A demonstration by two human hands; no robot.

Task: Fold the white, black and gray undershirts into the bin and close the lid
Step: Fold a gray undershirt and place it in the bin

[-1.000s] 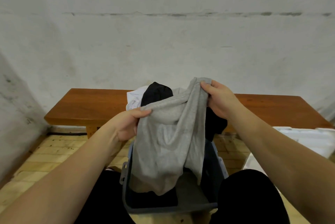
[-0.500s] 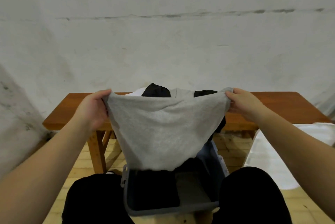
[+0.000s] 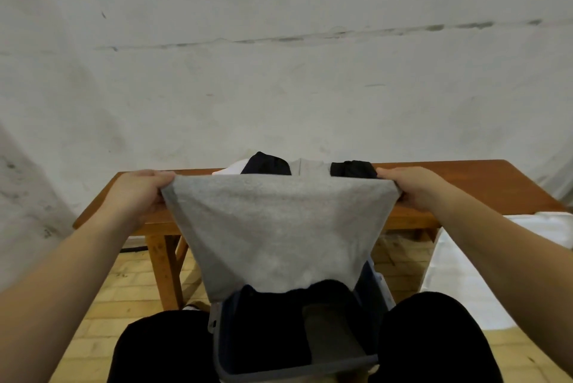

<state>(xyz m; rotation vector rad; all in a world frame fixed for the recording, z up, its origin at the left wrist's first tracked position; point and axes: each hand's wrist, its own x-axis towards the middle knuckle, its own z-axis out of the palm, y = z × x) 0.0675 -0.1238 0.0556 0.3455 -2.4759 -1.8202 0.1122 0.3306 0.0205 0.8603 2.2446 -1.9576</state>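
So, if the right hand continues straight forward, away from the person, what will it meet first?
Probably the wooden bench: the right hand, gripping the gray undershirt, appears over its near edge. The black garment lies left of that line. Depth is unclear.

Soft, even indoor light, no glare anywhere.
The pale wall (image 3: pixel 279 88) reads flat and slightly dim; the bin (image 3: pixel 297 370) interior sinks into deep shadow, detail lost in the black. Wide-angle bending curves the wall crack and stretches both forearms at the lower corners. Focus is mildly soft throughout.
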